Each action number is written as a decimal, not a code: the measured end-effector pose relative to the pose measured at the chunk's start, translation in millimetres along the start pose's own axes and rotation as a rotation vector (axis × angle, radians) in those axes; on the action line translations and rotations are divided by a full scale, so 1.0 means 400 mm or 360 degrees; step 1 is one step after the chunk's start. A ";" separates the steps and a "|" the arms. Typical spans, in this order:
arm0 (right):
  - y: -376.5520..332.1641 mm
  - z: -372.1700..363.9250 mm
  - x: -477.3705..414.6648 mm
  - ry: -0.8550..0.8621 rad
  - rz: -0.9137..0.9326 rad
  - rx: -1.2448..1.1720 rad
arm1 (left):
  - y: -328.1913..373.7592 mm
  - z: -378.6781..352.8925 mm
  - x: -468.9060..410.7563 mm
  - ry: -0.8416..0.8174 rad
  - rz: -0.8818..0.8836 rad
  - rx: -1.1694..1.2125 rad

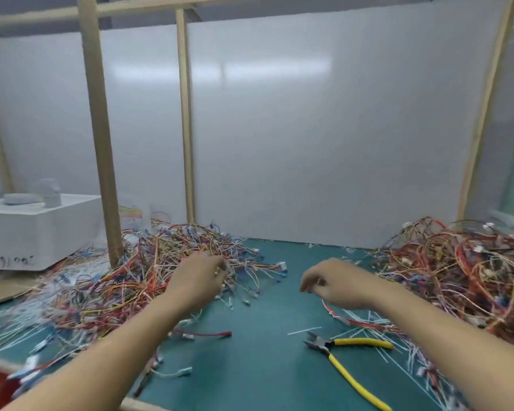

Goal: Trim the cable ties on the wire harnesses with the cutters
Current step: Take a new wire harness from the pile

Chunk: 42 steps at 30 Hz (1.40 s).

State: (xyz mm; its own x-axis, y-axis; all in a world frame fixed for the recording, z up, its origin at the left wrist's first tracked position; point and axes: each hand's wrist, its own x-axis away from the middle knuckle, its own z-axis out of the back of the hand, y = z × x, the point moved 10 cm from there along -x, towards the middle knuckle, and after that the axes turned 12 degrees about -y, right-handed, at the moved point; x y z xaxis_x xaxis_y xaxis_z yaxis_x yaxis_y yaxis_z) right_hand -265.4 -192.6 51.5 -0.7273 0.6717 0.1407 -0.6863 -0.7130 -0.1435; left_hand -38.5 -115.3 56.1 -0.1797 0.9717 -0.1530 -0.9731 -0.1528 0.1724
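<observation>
Yellow-handled cutters (328, 347), dark-headed, handles splayed.

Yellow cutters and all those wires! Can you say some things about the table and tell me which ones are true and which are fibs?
1. The cutters lie on the green mat. True.
2. The right hand holds the cutters. False: it holds nothing, and the cutters lie untouched.
3. The left hand reaches into the left wire pile. True.
4. The cutters' handles are red. False: they are yellow.
5. There is only one pile of wires. False: a right wire pile lies there too.
</observation>
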 end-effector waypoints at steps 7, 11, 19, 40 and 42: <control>-0.185 -0.140 -0.125 -0.0068 0.0265 -0.0164 | -0.314 -0.041 -0.032 -0.0195 0.0497 -0.0161; -0.180 -0.163 -0.165 -0.0042 0.0261 -0.0295 | -0.284 0.016 -0.064 0.0087 0.0466 -0.0488; -0.111 -0.193 -0.171 -0.0059 0.0154 -0.0556 | -0.252 0.002 -0.116 0.0182 0.0254 -0.0439; 0.001 -0.220 -0.139 0.0043 -0.0182 -0.2572 | 0.265 -0.206 0.081 -0.0053 -0.0760 -0.0211; 0.002 -0.244 -0.142 0.0043 -0.0228 -0.2519 | 0.257 -0.214 0.092 -0.0081 -0.0793 -0.0257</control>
State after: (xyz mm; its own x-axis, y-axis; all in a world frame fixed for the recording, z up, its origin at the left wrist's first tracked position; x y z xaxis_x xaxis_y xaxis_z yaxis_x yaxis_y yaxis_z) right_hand -225.0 -211.7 -52.3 -0.6470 0.7276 0.2280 -0.0445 0.2625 -0.9639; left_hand -157.6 -110.7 -15.1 0.3137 0.9406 -0.1299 -0.9493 0.3082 -0.0617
